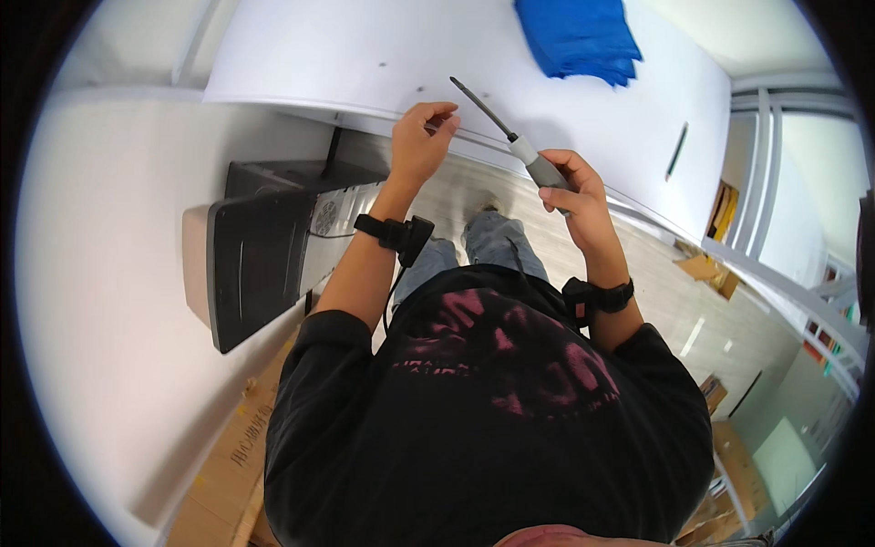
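My right hand is wrapped around the grey handle of a screwdriver. Its dark shaft points up and to the left over the white table. To its left, at the table's near edge, my left hand has its fingers curled and thumb and fingertips drawn together; whatever is between them is too small to make out. Several tiny dark spots, perhaps screws, lie on the tabletop beyond my hands. A thin black rod lies on the right part of the table.
A folded blue cloth lies at the table's far side. On the left stands a black computer tower with a metal panel and round vent. Cardboard boxes are at the lower left, and an opened carton sits on the floor at right.
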A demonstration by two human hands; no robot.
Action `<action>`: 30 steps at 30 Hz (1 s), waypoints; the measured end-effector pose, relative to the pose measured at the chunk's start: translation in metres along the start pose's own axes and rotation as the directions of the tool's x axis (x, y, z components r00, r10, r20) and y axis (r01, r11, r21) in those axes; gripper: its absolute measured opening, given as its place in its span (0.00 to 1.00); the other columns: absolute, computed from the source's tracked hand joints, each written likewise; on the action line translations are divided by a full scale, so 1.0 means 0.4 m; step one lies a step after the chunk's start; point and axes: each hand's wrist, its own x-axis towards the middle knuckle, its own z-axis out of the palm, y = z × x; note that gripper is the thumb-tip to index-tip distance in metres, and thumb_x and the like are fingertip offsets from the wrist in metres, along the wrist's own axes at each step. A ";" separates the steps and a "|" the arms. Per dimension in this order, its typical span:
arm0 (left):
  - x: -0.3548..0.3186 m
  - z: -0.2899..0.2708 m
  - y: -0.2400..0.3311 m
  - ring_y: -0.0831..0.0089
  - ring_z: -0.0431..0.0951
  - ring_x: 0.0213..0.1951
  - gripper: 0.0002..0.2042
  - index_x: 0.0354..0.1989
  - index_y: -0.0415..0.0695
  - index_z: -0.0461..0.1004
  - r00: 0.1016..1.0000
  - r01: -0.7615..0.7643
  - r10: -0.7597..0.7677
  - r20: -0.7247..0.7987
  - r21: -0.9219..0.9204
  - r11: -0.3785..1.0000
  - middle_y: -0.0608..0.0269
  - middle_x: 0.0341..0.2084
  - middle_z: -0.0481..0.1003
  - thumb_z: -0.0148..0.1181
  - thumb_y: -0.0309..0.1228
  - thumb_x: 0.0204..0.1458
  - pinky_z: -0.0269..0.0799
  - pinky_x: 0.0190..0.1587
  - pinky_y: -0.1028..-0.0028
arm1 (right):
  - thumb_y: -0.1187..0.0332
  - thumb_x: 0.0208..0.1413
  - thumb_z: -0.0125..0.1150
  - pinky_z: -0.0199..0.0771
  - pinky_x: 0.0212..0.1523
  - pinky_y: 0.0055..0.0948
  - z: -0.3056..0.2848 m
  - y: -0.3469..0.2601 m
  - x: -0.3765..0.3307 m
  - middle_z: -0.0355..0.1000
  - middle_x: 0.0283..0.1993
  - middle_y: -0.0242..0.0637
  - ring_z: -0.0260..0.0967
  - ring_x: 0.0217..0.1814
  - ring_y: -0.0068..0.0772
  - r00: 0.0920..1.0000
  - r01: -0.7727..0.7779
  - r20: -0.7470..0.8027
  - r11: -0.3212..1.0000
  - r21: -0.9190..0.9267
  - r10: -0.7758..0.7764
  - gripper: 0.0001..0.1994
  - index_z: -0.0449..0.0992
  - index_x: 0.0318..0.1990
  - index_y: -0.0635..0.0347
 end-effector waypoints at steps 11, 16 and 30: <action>-0.247 -0.408 -0.203 0.63 0.78 0.40 0.16 0.53 0.36 0.64 0.927 0.167 -0.371 -0.048 -0.834 0.526 0.50 0.42 0.74 0.39 0.33 0.63 0.76 0.44 0.68 | 0.74 0.48 0.59 0.63 0.33 0.20 0.407 0.207 0.142 0.68 0.39 0.30 0.63 0.38 0.20 0.825 -0.312 0.429 0.929 -0.197 0.368 0.19 0.70 0.50 0.62; -0.321 -0.489 -0.314 0.65 0.79 0.37 0.13 0.50 0.39 0.65 0.860 0.167 -0.496 -0.124 -0.848 0.503 0.53 0.39 0.75 0.41 0.32 0.62 0.77 0.38 0.71 | 0.68 0.53 0.58 0.65 0.30 0.21 0.534 0.323 0.124 0.68 0.39 0.30 0.66 0.36 0.21 0.736 -0.453 0.435 0.855 -0.252 0.519 0.16 0.70 0.50 0.60; -0.292 -0.542 -0.407 0.67 0.79 0.35 0.10 0.49 0.46 0.65 0.835 0.238 -0.543 -0.089 -0.832 0.502 0.58 0.38 0.76 0.46 0.31 0.61 0.77 0.35 0.74 | 0.64 0.59 0.50 0.71 0.35 0.26 0.595 0.404 0.108 0.71 0.41 0.38 0.68 0.33 0.27 0.794 -0.516 0.299 0.847 -0.128 0.529 0.15 0.64 0.52 0.59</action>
